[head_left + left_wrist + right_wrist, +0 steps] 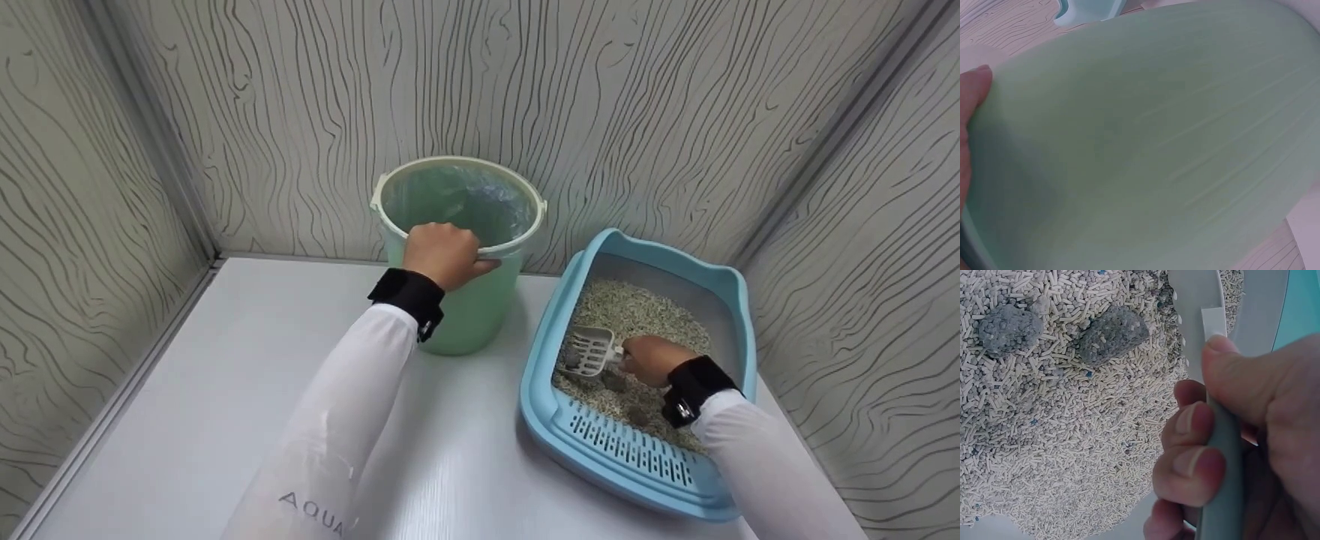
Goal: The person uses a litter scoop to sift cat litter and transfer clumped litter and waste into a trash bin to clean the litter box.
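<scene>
My left hand (444, 255) grips the near rim of a green trash bin (469, 315), its fingers over the edge and the thumb outside. A clear plastic bag (499, 202) lines the bin. In the left wrist view the bin's ribbed wall (1145, 135) fills most of the picture. My right hand (654, 358) holds a pale slotted litter scoop (598, 352) by its handle (1223, 461), fingers curled round it. The scoop's head is low over the litter (637, 307) at the left side of a blue litter box (536, 390), a dark clump (572, 357) in it.
Grey clumps (1113, 334) lie on the pellet litter near the scoop. The box has a raised rim and a perforated front step (630, 448). Both containers stand on a white table (300, 315), close to the patterned back wall (322, 97).
</scene>
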